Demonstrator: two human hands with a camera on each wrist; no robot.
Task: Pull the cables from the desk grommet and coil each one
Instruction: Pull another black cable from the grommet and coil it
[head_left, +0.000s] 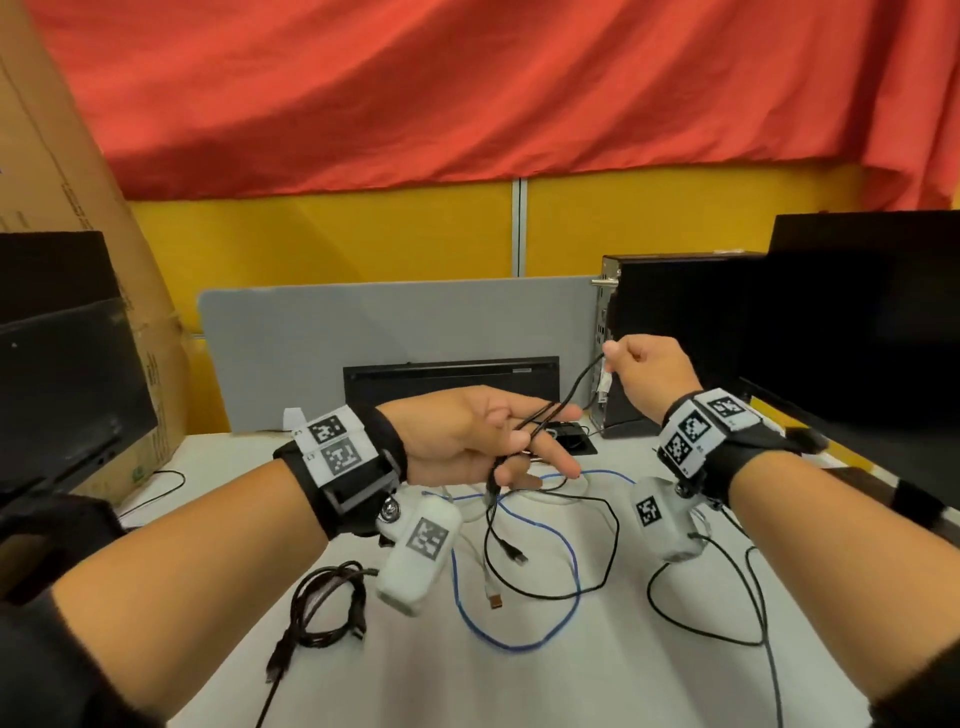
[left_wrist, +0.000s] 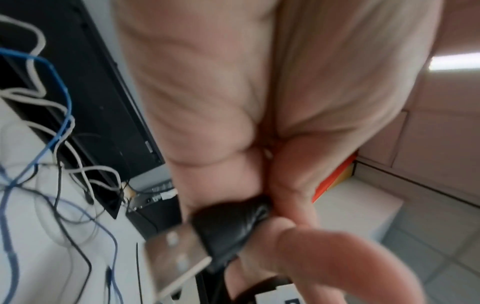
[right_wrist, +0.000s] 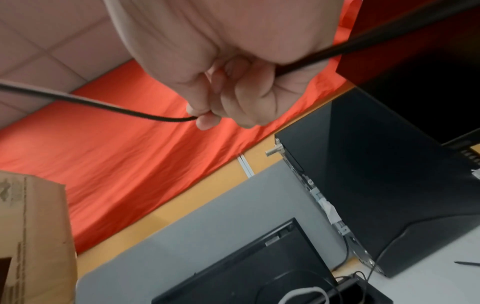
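Two bare forearms reach forward from the bottom of the head view, each with a black wrist strap carrying printed markers and a white camera pod. Beyond them, the left hand (head_left: 467, 441) is held flat over the white worktop (head_left: 623, 665), fingers (head_left: 550, 415) mostly straight and apart, with turns of a thin black cable (head_left: 582, 382) wound around them and its USB plug (left_wrist: 179, 259) pressed at the palm (the left wrist view shows it, blurred). The right hand (head_left: 649, 376) is raised near a black computer tower (head_left: 675, 332), its fingers clamped on the same cable, drawing it taut toward the left hand.

Behind the left hand, the rectangular desk grommet (head_left: 569, 439) sits in the worktop. A blue cable (head_left: 519, 644), a white cable (head_left: 485, 574) and more black cable lie loose and crossing below the hands. One finished black coil (head_left: 327, 605) rests at front left.

Risks, judged from this: the trailing length crosses the blue and white cables, so winding on could snag and drag them. With the left fingers straight, slack could let the turns slip off.
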